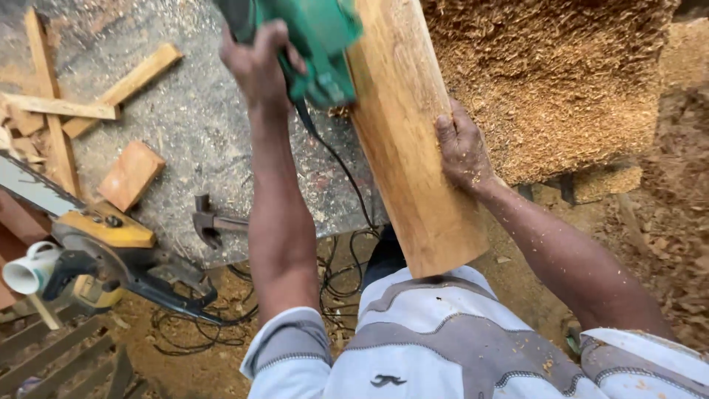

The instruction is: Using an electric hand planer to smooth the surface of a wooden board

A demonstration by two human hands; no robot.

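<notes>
**Planer on a plank, both hands busy**

Head view: the left hand (258, 63) is clenched round the handle of a green planer (317, 41) at 12 o'clock, the tool pressed against the left face of a long plank (413, 148). The plank runs from 12 o'clock down to the centre, its near end just above the person's grey and white shirt (436, 340). The right hand (461, 148) grasps the plank's right edge, fingers curled over it, flecked with sawdust. A black cord (336, 159) drops from the planer past the left forearm to a tangle on the ground.

At 9 o'clock lies a dusty grey slab (192, 125) strewn with wood offcuts (129, 174). A hammer (210, 222) rests at its near edge. A yellow chainsaw (103, 244) sits at 8 o'clock, a white pipe (29, 270) just beside it. A heap of shavings (554, 81) fills 2 o'clock, well apart from the slab
</notes>
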